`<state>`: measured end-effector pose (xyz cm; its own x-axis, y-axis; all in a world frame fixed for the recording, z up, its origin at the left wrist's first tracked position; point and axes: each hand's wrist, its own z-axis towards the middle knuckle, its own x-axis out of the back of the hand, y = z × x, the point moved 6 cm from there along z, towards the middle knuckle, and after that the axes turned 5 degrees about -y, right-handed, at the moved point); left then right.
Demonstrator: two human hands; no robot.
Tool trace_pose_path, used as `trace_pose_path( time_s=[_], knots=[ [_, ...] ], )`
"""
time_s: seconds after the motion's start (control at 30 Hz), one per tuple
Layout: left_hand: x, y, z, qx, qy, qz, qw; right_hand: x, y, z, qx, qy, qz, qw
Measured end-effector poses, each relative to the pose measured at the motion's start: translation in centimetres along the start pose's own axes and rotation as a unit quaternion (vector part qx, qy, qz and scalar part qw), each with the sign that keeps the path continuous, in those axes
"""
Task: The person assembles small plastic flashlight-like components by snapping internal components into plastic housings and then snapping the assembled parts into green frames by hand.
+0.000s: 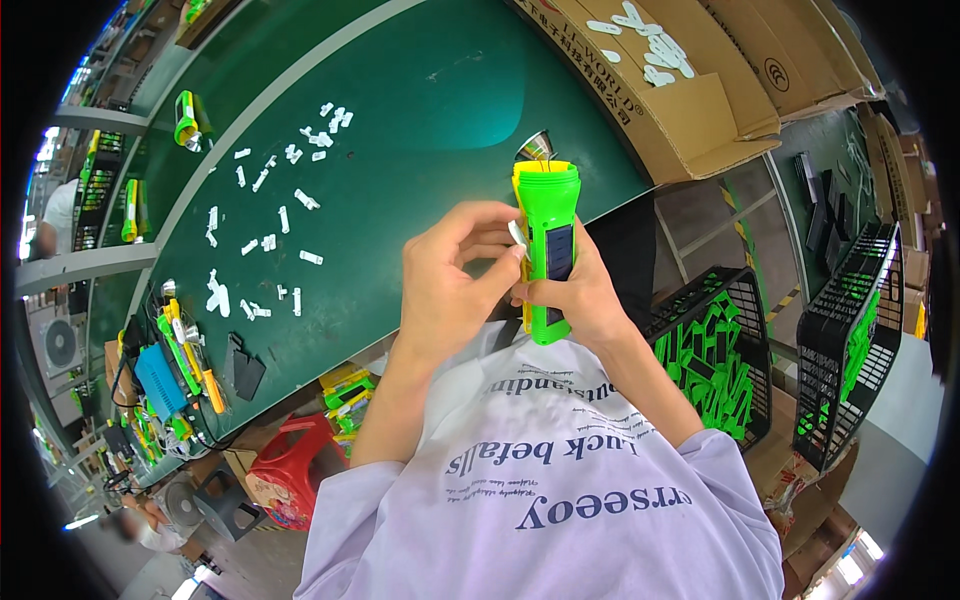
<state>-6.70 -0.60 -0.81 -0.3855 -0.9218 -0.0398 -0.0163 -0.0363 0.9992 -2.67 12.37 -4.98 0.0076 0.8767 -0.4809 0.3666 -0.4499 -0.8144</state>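
Grasps the torch (556, 205) in the right grip (595, 290), closed around the lower body, with thumb laid across the front; hides most of the right fingers behind it. Pinches a white piece (517, 234) in the left grip (455, 265), right at the torch's left edge; partly covered by fingertips, hard to tell as touching or apart. Holds the torch before the shirt (420, 520), head pointing away from the body, near the edge of the green tabletop (420, 130). Just beyond the torch head, half hidden by its rim: a shiny cup (535, 146). Left of the torch, across the tabletop: scattered strips (283, 219), too small for detail. Beyond the torch to the right, cut off above: a carton (700, 150), bearing dark Latin and Chinese lettering (600, 75), legible in part. Farther right, on cardboard: a round mark (776, 73). Nearer the body than the torch, on the shirt: dark print (580, 510), upside down, partly lost in folds, with smaller lines blurred.
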Motion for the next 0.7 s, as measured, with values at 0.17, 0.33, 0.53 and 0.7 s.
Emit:
trace_pose_path(
  time_s=[0.17,0.33,0.53,0.7],
  knots=[
    [0.18,0.10,-0.03,0.004,0.014,0.061,0.998,0.57,0.21,0.07,0.010,0.004,-0.029,1.000],
    [0.34,0.22,0.24,-0.036,0.008,0.064,0.997,0.18,0.03,-0.03,0.005,0.006,-0.020,1.000],
    [0.17,0.25,0.06,-0.004,0.011,-0.033,0.999,0.30,0.19,0.07,-0.001,-0.004,-0.009,1.000],
    [0.28,-0.02,0.23,0.011,0.004,0.001,1.000,0.32,0.35,0.06,-0.001,-0.011,-0.014,1.000]
  ],
)
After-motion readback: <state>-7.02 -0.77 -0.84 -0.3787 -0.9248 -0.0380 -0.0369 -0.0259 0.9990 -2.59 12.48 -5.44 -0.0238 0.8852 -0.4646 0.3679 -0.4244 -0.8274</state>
